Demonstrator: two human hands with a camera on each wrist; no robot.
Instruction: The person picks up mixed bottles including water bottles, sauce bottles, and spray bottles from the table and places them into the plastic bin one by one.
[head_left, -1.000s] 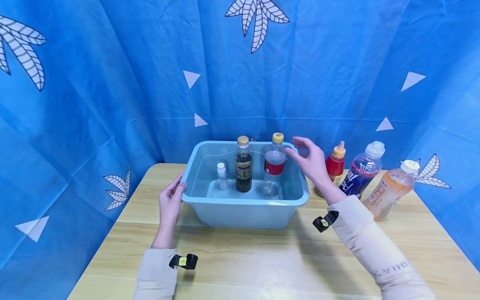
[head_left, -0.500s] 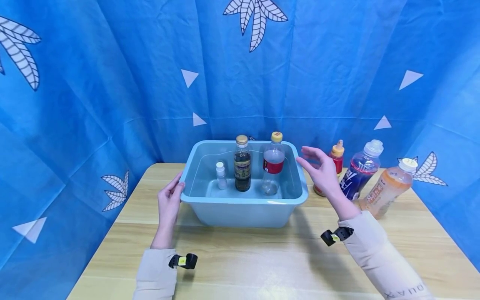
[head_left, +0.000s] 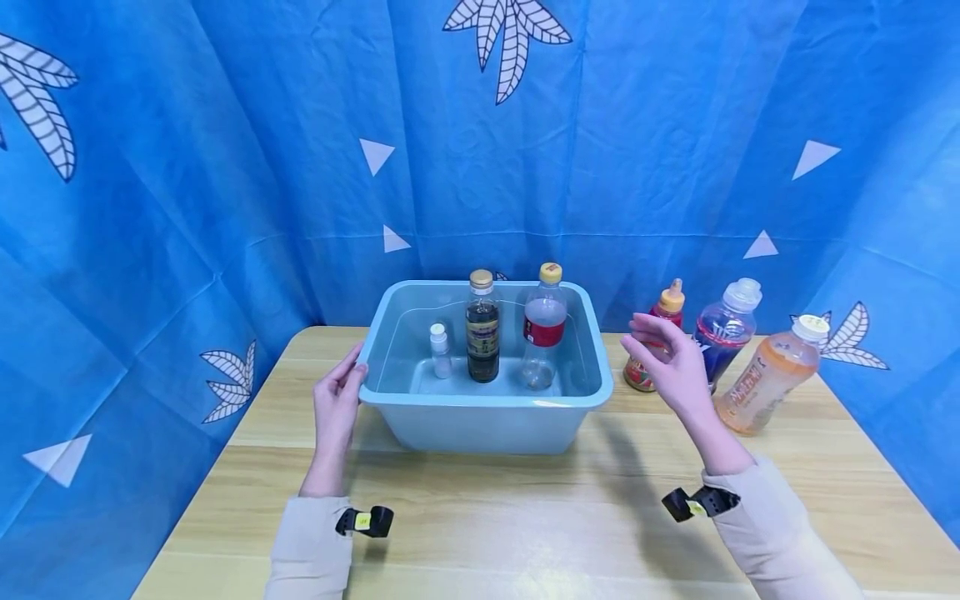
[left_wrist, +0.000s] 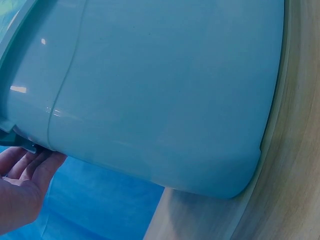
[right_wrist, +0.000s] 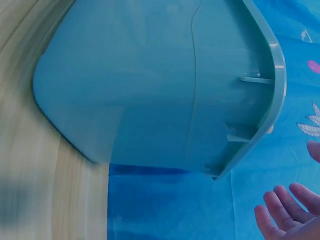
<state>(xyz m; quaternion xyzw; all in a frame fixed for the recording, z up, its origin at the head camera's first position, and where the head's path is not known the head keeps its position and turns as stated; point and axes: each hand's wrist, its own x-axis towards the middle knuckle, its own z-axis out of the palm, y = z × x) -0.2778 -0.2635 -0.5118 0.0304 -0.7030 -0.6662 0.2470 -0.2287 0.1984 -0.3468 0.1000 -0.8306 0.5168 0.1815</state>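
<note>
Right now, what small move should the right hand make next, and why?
Probably ease the right hand onto the red bottle: its fingers hold nothing and hover near that bottle, which stands outside the blue tub, while three bottles already stand inside.

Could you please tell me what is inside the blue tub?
Inside the tub stand a small white-capped bottle, a dark bottle and a clear bottle with a red label. The near wall hides the space just behind it, so anything low there cannot be seen.

Light-blue rectangular plastic tub [head_left: 480, 429] is showing smooth gloss; beneath it, pale wood-grained tabletop [head_left: 487, 508] is shining; behind it, blue cloth curtain [head_left: 480, 175] is showing creases.
</note>
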